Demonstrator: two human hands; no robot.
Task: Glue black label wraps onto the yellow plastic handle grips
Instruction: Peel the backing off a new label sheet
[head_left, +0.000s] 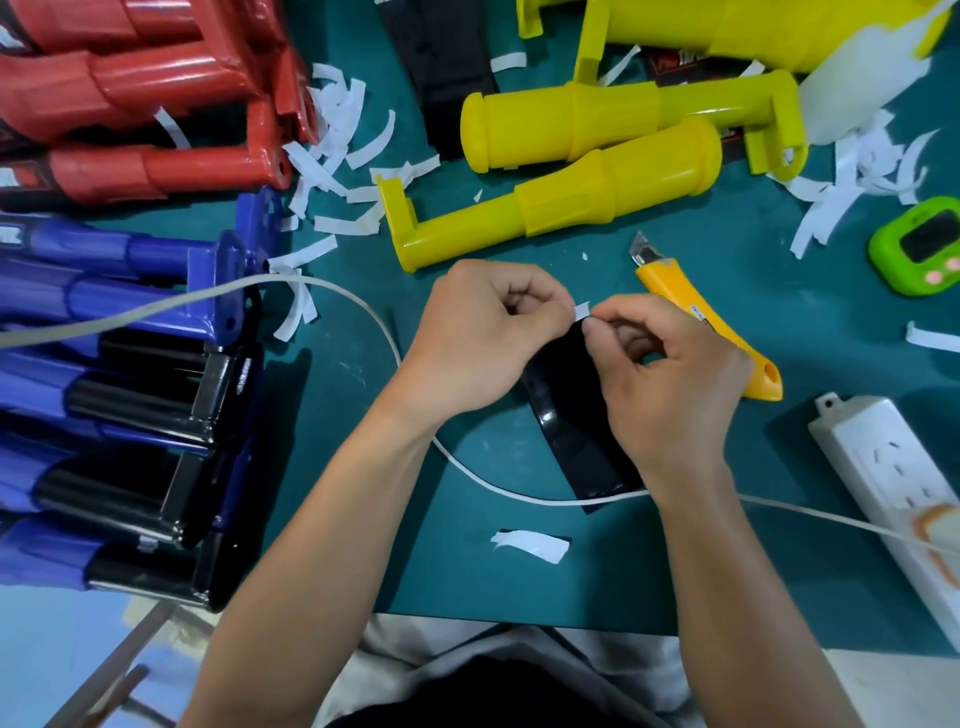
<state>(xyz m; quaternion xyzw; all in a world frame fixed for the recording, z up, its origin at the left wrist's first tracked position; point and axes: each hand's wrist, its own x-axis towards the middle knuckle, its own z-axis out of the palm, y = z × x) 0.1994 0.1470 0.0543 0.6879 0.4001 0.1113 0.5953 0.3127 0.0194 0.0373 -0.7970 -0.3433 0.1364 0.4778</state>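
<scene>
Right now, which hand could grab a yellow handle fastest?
Probably the left. The left hand sits just below the nearest yellow handle grip, while the right hand lies lower, over the black label and beside the knife. Both hands pinch the label's top edge, so it must let go first.

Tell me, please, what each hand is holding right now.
Left hand: fingers curled, pinching the top edge of the black label wrap.
Right hand: pinching the white backing tab at that edge.
</scene>
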